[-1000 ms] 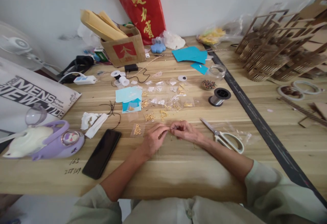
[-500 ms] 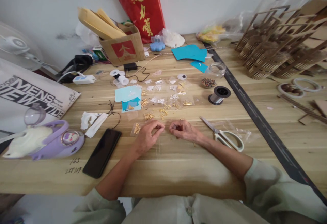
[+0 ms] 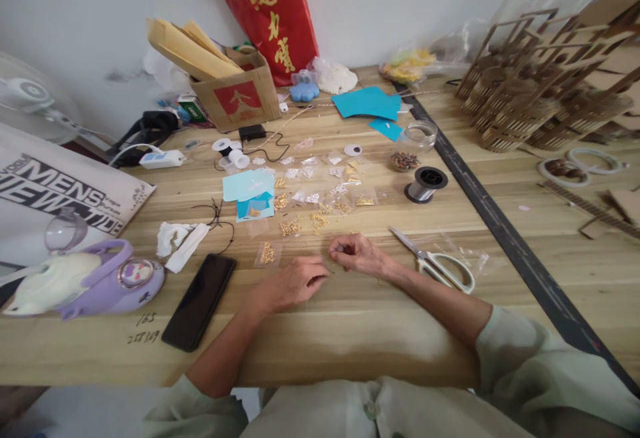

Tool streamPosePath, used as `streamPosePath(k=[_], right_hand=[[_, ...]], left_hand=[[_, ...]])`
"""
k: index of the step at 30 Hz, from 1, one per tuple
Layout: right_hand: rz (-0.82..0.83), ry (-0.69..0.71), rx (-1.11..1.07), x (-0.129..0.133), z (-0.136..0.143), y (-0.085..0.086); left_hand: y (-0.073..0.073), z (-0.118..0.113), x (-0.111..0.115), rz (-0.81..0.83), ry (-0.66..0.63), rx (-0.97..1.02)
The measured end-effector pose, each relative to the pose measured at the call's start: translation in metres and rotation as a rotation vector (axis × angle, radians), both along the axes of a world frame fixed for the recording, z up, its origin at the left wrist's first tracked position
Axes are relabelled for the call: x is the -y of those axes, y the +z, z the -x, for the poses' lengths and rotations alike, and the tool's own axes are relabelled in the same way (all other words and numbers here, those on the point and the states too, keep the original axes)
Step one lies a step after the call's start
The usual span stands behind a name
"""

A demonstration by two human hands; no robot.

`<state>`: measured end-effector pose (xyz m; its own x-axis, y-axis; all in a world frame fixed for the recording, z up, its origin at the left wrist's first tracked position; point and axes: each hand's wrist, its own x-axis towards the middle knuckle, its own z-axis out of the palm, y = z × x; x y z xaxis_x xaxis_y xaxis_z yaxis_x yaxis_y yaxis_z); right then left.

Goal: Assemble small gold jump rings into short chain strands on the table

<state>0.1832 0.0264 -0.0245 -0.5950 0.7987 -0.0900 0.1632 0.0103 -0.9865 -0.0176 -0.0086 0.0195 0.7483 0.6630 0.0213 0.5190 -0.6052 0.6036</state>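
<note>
My right hand (image 3: 356, 253) is closed in a pinch above the table, its fingertips pointing left; what it holds is too small to make out. Just left of it and lower, my left hand (image 3: 299, 281) reaches in, fingers bent together with tips close to the right hand's. What lies between those fingers cannot be made out. Beyond the hands lie loose gold beads (image 3: 319, 223) and a gold bead pile (image 3: 290, 227). A small clear bag of gold beads (image 3: 268, 253) rests up and left of my left hand. Scissors (image 3: 434, 263) lie right of my right hand, blades partly apart.
A black phone (image 3: 199, 301) and a purple bottle (image 3: 107, 278) are at left. Farther back are a wire spool (image 3: 427, 185), a glass jar (image 3: 420, 135), blue cards (image 3: 367, 103) and a cardboard box (image 3: 240, 95). Wooden lantern-like frames (image 3: 530, 98) stand at right.
My left hand has moved down toward me and turned its fingers down, tips nearer the right hand. My right hand keeps its pinch almost in place. The view has shifted slightly.
</note>
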Motion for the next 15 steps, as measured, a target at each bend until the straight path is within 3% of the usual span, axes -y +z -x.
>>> streamPosePath(k=[7, 15], right_hand=[[0.007, 0.013, -0.001, 0.0, 0.0, 0.001], [-0.011, -0.001, 0.004, 0.0, 0.0, 0.0]], left_hand=[[-0.01, -0.003, 0.002, 0.001, -0.014, -0.104], [-0.018, -0.008, 0.003, -0.184, -0.08, -0.118]])
